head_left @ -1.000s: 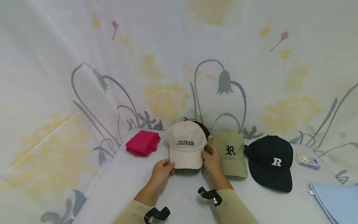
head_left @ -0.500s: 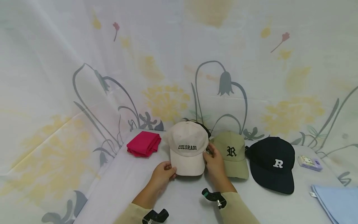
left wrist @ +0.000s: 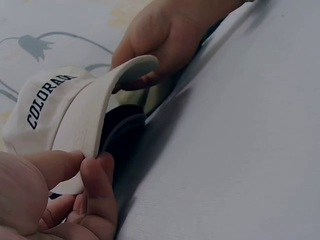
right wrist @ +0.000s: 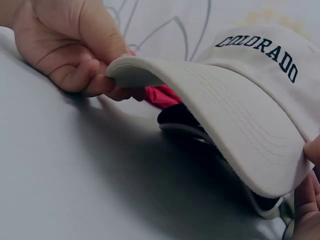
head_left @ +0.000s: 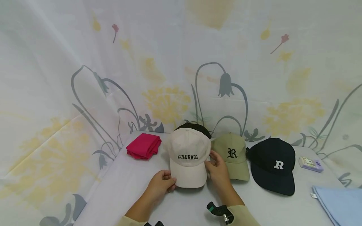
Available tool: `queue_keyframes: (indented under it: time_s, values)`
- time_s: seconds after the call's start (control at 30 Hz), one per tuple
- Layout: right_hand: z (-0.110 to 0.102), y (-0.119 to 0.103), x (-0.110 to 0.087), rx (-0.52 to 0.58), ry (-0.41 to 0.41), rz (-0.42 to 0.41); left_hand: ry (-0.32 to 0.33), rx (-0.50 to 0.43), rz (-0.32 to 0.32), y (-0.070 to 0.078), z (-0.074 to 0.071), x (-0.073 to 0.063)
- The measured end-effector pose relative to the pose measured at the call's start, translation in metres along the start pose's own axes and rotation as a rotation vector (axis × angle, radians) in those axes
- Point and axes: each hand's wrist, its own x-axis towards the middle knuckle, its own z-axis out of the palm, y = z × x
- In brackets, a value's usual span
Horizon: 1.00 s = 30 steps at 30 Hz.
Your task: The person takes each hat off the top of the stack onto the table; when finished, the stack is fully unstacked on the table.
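Note:
Between both hands is a cream baseball cap [head_left: 188, 157] with COLORADO stitched on its front, its brim facing the person. My left hand [head_left: 161, 184] pinches one corner of the brim between thumb and fingers, as the left wrist view shows closely. On the other side my right hand [head_left: 218, 168] grips the cap where brim and crown meet. A black cap [head_left: 198, 127] shows behind the cream crown, and its dark brim [left wrist: 122, 131] lies under the raised cream brim in the left wrist view. The rest of it is hidden.
An olive cap [head_left: 232, 153] and a black cap with a white R [head_left: 272, 166] sit to the right. Beyond them are a small purple packet [head_left: 311, 164] and a folded light blue cloth [head_left: 339, 204]. Folded red fabric [head_left: 144, 146] lies left. A patterned curtain [head_left: 169, 62] stands behind.
Both hands have drawn the cream cap toward the person, so its brim sits lower in the head view. More of the black cap behind is exposed. The other things stay put.

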Motion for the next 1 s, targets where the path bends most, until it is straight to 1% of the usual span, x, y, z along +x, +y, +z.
queue_keyframes:
  time_s: [0.17, 0.3, 0.43, 0.6, 0.77, 0.9, 1.0]
  values:
    - [-0.011, -0.009, -0.021, -0.015, 0.010, 0.020, -0.051, -0.021, -0.023, 0.000, 0.007, -0.016]
    - [-0.021, -0.014, -0.034, -0.009, 0.036, 0.045, -0.084, -0.026, -0.016, 0.001, 0.015, -0.027]
    - [-0.033, -0.018, -0.047, 0.002, 0.049, 0.036, -0.110, -0.011, -0.010, 0.001, 0.025, -0.038]
    - [-0.050, -0.025, -0.063, -0.032, 0.058, 0.046, -0.156, 0.008, -0.026, 0.000, 0.038, -0.052]
    - [-0.070, -0.033, -0.077, -0.043, 0.058, 0.045, -0.194, 0.040, -0.019, 0.003, 0.050, -0.062]
    - [-0.084, -0.039, -0.086, -0.026, 0.070, 0.045, -0.202, 0.081, 0.002, 0.006, 0.062, -0.067]
    - [-0.096, -0.044, -0.093, -0.042, 0.093, 0.058, -0.213, 0.089, 0.009, 0.008, 0.074, -0.069]
